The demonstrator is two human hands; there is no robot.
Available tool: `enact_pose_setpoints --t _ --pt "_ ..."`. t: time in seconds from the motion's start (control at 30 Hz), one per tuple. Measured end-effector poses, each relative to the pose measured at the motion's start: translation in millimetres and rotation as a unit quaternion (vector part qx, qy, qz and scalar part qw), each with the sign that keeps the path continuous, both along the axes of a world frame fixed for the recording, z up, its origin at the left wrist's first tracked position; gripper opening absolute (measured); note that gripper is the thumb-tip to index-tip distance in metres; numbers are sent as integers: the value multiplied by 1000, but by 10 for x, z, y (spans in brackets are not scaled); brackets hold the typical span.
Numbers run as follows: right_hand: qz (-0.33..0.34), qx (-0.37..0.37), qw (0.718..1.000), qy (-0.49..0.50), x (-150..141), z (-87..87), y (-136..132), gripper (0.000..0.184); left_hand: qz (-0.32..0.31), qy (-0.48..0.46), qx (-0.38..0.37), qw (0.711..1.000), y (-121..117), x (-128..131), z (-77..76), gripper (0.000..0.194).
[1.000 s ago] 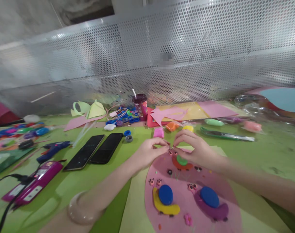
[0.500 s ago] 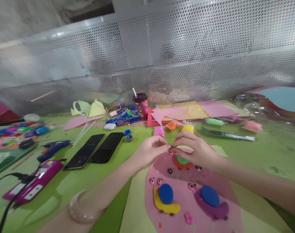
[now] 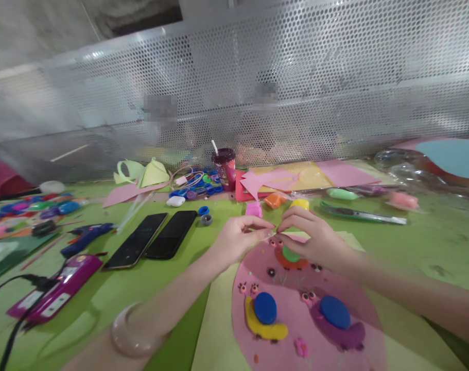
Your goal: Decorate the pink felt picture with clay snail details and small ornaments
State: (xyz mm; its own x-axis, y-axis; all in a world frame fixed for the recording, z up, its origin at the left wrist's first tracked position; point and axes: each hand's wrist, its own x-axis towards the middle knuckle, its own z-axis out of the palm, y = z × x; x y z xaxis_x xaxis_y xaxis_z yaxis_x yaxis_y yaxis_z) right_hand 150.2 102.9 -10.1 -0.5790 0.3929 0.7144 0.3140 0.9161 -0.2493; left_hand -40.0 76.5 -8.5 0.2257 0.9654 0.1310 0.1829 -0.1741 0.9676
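Note:
My left hand (image 3: pixel 244 237) and my right hand (image 3: pixel 309 232) meet fingertip to fingertip over the top of a pink paper oval (image 3: pixel 296 286). Thumb and fingers of each are pinched; whatever lies between them is too small to name. Just below them is a clay snail with an orange-red body (image 3: pixel 290 261) and a green shell (image 3: pixel 291 254), partly covered by my right hand. Lower on the oval sit a yellow snail (image 3: pixel 253 324) and a purple snail (image 3: pixel 340 332), both with blue discs as shells. A pink clay flower (image 3: pixel 301 347) lies between those two.
Two phones (image 3: pixel 172 234) lie left of my left hand, near a purple power strip (image 3: pixel 60 288) and a blue glue gun (image 3: pixel 85 239). A lidded cup (image 3: pixel 225 172) stands at the back. Clay packets (image 3: pixel 275 200) and a green cutter knife (image 3: pixel 361 214) lie beyond my right hand.
The fingertips of both hands have shifted slightly against each other, still pinched at the same spot above the snail. The view has moved very slightly; the other things stay in place.

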Motion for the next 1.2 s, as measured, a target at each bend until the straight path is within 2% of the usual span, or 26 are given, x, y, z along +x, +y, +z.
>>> enact_pose_setpoints --t 0.27,0.6,0.87,1.07,1.2 --pt "-6 -27 999 -32 -5 67 -76 9 10 14 17 1000 7 -8 4 12" --pt "-12 -27 999 -33 -12 56 -96 10 -15 16 -4 1000 -5 9 3 13" --pt "-21 -32 998 -51 14 53 -86 5 -12 9 6 1000 7 0 -11 14" --pt "12 -37 998 -59 -54 48 -114 8 33 -3 1 999 32 -10 -26 21" --pt "25 -24 992 -123 -161 63 -127 11 83 -36 -22 996 78 -43 -59 21"
